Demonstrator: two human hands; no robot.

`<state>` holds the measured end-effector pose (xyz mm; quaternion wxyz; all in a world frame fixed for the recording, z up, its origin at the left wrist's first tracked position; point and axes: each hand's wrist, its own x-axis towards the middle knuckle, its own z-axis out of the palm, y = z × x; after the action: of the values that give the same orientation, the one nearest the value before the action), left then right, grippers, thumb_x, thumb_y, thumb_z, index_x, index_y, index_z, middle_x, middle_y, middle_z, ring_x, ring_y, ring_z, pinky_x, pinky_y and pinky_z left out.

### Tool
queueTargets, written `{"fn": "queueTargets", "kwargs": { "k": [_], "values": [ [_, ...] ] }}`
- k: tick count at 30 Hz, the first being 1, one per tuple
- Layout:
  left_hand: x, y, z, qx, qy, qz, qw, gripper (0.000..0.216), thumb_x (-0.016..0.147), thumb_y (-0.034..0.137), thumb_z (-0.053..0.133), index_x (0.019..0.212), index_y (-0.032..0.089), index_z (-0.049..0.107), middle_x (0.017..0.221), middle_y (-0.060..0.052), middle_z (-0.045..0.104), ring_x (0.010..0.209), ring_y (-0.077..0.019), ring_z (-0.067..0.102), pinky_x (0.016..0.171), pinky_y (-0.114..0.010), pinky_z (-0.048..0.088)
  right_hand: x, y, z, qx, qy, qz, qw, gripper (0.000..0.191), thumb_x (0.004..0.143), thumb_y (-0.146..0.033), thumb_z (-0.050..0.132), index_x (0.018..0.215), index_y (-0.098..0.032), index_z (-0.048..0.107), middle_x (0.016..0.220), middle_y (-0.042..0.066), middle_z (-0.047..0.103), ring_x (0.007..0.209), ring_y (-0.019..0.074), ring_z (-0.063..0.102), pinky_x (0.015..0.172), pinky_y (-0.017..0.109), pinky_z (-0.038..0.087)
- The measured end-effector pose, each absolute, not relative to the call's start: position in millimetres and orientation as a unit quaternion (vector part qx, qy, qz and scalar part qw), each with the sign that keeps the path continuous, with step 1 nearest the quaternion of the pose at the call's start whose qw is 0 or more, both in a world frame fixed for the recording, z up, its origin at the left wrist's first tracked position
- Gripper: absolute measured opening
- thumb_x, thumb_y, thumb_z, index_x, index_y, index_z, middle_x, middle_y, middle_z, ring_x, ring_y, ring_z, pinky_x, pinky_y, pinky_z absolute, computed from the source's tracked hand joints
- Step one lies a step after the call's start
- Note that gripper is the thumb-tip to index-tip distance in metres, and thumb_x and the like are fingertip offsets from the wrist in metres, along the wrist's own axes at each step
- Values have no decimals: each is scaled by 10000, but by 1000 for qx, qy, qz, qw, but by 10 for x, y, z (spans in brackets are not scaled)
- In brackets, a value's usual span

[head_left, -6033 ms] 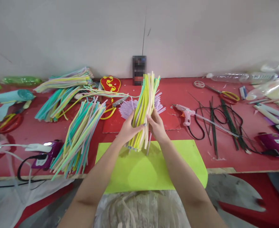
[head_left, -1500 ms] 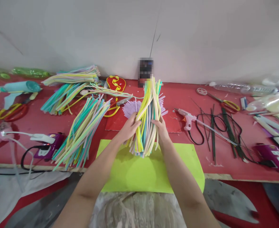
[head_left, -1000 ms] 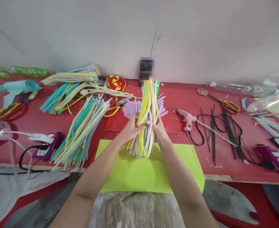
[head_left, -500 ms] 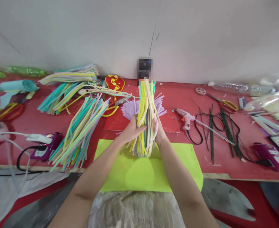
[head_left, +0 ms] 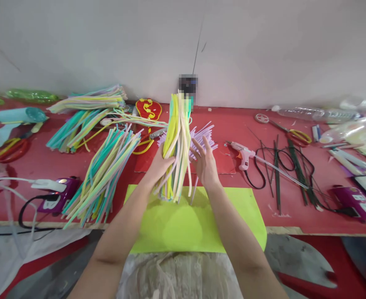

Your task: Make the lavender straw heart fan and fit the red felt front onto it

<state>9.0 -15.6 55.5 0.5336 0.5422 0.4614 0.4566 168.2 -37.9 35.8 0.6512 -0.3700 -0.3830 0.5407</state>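
Observation:
My left hand (head_left: pixel 162 165) grips a bundle of pipe cleaners (head_left: pixel 176 143) in yellow, cream, teal and pale purple, held nearly upright. Just right of it, my right hand (head_left: pixel 206 164) is open with its fingers spread, apart from most of the bundle. A few loose strands hang between the two hands. Behind them a fanned pile of light purple pipe cleaners (head_left: pixel 208 135) rests on a red sheet (head_left: pixel 223 162), partly hidden by the bundle and hands. Below lies a yellow-green sheet (head_left: pixel 183 228) along the table edge.
Left are more pipe cleaner bundles (head_left: pixel 103 174), scissors (head_left: pixel 7 150), a teal hair-dryer-like tool (head_left: pixel 21 115) and a purple power socket (head_left: pixel 60 195). Right are a pink glue gun (head_left: pixel 244 155), dark green stems (head_left: pixel 277 174), yellow-handled scissors (head_left: pixel 298 138) and plastic bottles (head_left: pixel 320 115). A pixelated dark object (head_left: pixel 187 85) stands against the wall.
My right hand has let go of the bundle and opened. My left hand has shifted the bundle left and slightly up, tilting it. Some strands now hang loose at its right side.

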Motion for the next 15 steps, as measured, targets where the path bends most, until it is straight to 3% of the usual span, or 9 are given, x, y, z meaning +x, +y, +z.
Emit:
{"fn": "queueTargets", "kwargs": {
  "k": [3,5,8,11,15],
  "values": [
    [46,-135,583,589,517,465,412,611,649,140,600,1244,220,483,1098,-69,639,1043,-271,603,960,-433,451,1722,-361,335,-409,-370,517,655,491,795,-558,547,1234,-342,502,1286,29,554,949,145,599,769,283,506],
    [45,-156,607,609,548,457,347,618,666,147,603,1265,226,475,1054,-66,658,1072,-282,592,981,-433,434,1707,-363,319,-439,-361,509,646,338,768,-507,607,1012,-273,619,989,18,645,738,105,583,645,244,481],
    [62,-206,647,621,575,442,298,624,686,157,596,1290,233,458,1037,-65,668,1086,-288,589,966,-424,444,1655,-378,304,-474,-397,495,610,275,737,-482,653,768,-210,629,614,-37,531,518,77,453,519,233,402],
    [77,-242,678,626,590,433,270,647,698,172,593,1319,247,427,1125,-73,648,1061,-288,604,916,-417,476,1624,-397,307,-498,-461,465,568,319,725,-515,654,772,-201,630,579,-38,518,525,93,455,519,242,394],
    [85,-254,692,631,589,434,257,668,699,160,587,1336,255,407,1166,-71,636,1051,-275,612,897,-396,490,1623,-427,316,-477,-540,448,529,321,728,-517,658,774,-200,629,703,1,598,656,123,532,622,260,437]
  ]
}}
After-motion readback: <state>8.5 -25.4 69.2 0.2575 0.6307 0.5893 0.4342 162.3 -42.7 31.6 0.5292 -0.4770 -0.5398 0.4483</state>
